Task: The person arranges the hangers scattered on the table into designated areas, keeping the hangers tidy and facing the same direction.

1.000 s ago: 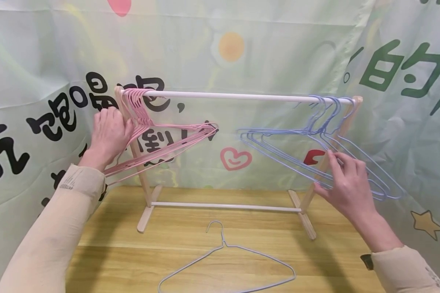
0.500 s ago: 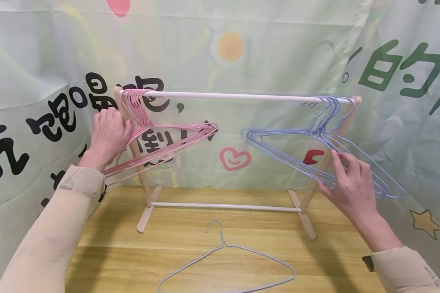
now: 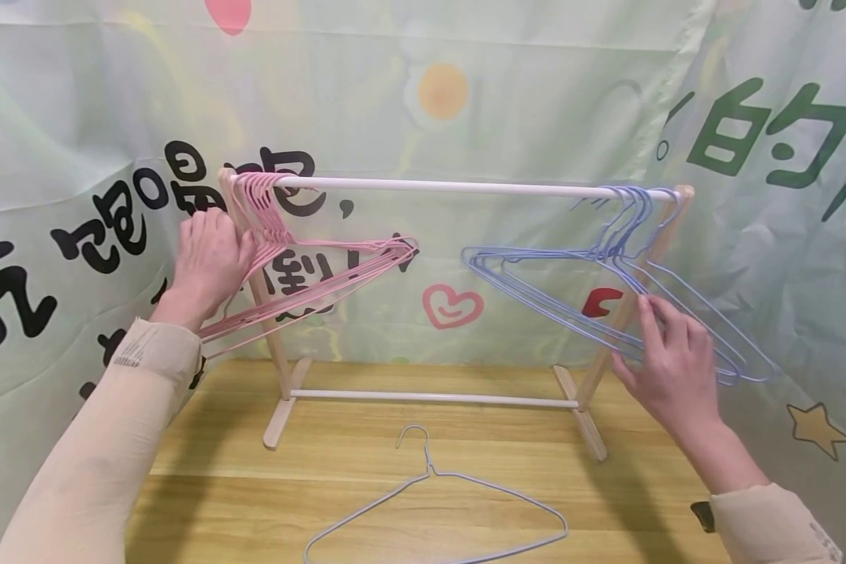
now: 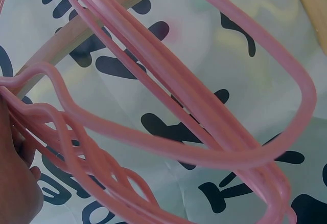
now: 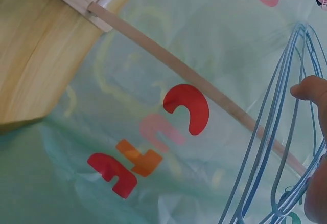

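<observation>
Several pink wire hangers [image 3: 275, 223] hang bunched at the left end of the rack's white rail [image 3: 430, 186]. My left hand [image 3: 214, 262] grips their shoulders beside the left post; in the left wrist view only part of that hand [image 4: 20, 178] shows behind the pink wires [image 4: 153, 75]. At the rail's right end hang several blue wire hangers [image 3: 615, 252]. My right hand [image 3: 677, 360] holds some of them by their sloping wires, thumb toward the front. In the right wrist view the thumb [image 5: 309, 88] lies against the blue wires [image 5: 276, 106]; the other fingers are mostly hidden.
A single grey-blue hanger [image 3: 428, 458] lies flat on the wooden table [image 3: 211, 470], in front of the rack's lower bar [image 3: 430, 396]. Wooden feet [image 3: 581, 415] carry the rack. Printed cloth [image 3: 536, 102] surrounds it at the back and sides.
My right hand has shifted slightly to the right, and the blue hangers' hooks have drawn closer together on the rail. The left hand and the pink hangers have stayed in place.
</observation>
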A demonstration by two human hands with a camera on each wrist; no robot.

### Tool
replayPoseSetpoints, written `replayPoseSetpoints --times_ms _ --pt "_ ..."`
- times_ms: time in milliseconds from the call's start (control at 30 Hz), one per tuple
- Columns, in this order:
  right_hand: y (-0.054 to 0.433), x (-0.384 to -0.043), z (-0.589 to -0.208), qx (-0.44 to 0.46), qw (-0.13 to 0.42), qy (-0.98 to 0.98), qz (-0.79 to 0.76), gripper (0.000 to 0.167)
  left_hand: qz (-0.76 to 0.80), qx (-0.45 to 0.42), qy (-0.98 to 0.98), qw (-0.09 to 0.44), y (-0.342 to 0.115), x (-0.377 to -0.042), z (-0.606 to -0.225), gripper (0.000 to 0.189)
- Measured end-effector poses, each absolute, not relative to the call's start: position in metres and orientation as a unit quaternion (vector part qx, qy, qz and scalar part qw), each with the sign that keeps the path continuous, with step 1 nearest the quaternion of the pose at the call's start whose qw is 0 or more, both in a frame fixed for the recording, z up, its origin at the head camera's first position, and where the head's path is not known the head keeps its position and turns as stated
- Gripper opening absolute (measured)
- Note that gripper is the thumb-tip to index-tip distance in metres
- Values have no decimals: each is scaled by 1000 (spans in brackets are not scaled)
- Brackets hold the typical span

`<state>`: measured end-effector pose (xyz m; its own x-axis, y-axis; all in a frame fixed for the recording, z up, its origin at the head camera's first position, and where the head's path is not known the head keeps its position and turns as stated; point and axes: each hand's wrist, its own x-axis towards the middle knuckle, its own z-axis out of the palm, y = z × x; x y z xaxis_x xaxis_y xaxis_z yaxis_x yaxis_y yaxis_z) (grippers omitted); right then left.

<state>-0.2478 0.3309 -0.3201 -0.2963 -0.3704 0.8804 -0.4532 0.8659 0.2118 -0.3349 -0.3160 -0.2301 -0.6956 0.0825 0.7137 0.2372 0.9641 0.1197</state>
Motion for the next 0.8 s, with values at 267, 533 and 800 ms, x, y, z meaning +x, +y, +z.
replayPoseSetpoints --times_ms 267,533,800 --pt "310 -240 -328 256 555 -788 79 78 -104 -87 -917 374 -315 -333 -229 36" --pt "276 -229 -345 313 542 -765 154 80 -104 -86 -917 376 -315 -333 -229 35" --pt "248 -218 -373 371 461 -784 186 87 -100 -87 -916 379 -315 -333 -230 35"
